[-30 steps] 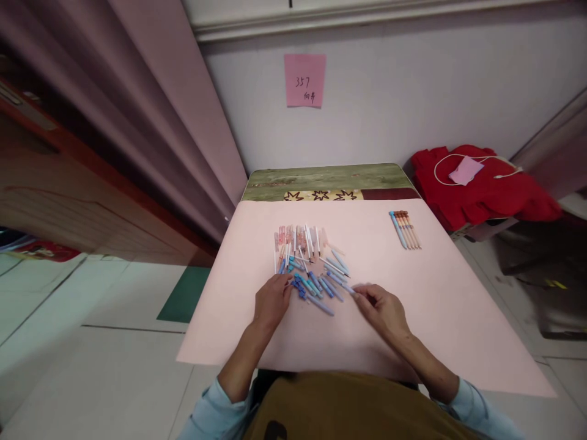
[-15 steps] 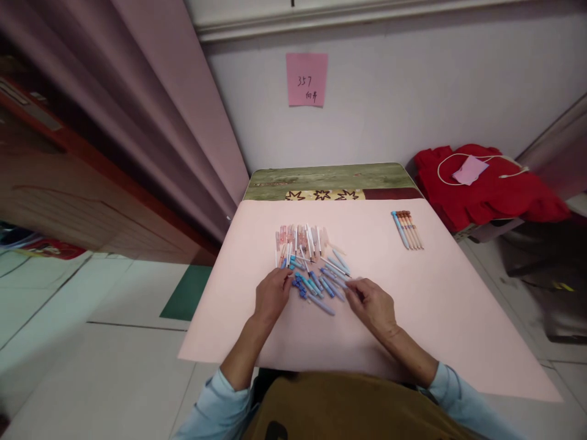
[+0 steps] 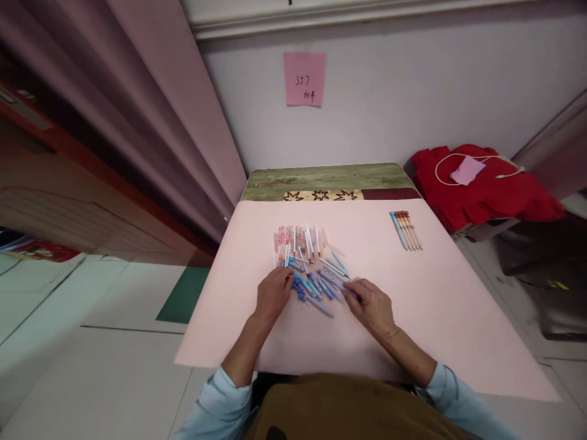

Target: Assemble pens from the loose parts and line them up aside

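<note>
A loose heap of pen parts lies on the pink table sheet: blue and lilac pen barrels (image 3: pixel 321 307), white refills (image 3: pixel 309 242) with dark tips, and clear pinkish pieces (image 3: pixel 281 236) at the back. My left hand (image 3: pixel 274 292) is at the heap's left edge, fingers curled together beside the small dark-blue pieces (image 3: pixel 299 289); what is between its fingertips, if anything, is hidden. At the right edge my right hand (image 3: pixel 372 307) pinches the end of a lilac pen barrel (image 3: pixel 336 283) lying among the others.
A row of several assembled pens (image 3: pixel 406 231), one blue and the others beige with brown tops, lies at the right. Behind the pink sheet (image 3: pixel 458 324) shows a green tabletop (image 3: pixel 330 177). Red cloth (image 3: pixel 486 195) with a white cable stands beyond the right edge; a curtain (image 3: pixel 183 122) hangs left.
The whole view has shifted slightly. Both hands stay at nearly the same places on the heap, and the pen parts look almost unmoved.
</note>
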{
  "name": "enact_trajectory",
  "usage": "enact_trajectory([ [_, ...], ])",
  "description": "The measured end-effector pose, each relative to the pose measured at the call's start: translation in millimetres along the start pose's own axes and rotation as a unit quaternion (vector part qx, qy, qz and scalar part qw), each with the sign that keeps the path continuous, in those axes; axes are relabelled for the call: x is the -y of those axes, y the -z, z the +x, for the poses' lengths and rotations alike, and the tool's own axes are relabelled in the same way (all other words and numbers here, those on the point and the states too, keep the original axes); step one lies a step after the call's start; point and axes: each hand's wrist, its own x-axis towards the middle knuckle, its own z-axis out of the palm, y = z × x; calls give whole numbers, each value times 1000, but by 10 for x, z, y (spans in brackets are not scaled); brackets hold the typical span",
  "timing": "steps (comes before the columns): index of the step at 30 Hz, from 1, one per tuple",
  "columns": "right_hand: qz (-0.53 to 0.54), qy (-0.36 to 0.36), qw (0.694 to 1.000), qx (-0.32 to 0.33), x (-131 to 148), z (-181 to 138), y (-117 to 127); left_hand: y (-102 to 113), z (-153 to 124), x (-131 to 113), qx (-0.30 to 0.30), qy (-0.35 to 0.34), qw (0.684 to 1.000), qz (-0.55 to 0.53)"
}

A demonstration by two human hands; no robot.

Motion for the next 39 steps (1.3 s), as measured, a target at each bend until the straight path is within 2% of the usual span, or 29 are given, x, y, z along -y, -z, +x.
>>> enact_trajectory([
  [6, -4, -15, 1000, 22, 36, 37, 38, 48, -45, 38, -42, 18, 999, -26],
  [13, -4, -28, 1000, 10, 56, 41, 56, 78, -135, 98, -61, 26, 997, -35],
  [19, -4, 17, 1000, -4, 167, 33, 83, 78, -252, 102, -73, 25, 995, -60],
  [23, -14, 60, 996, 57, 314, 127, 76, 54, -329, 17, -73, 15, 993, -91],
  [29, -47, 110, 976, 180, 526, 467, 105, 48, -397, -72, -62, -6, 993, -101],
  [35, -86, 123, 959, 242, 666, 734, 81, 57, -437, 22, -74, 5, 992, -103],
  [39, -86, 122, 955, 255, 686, 804, 99, 66, -437, 58, -76, 1, 992, -103],
])
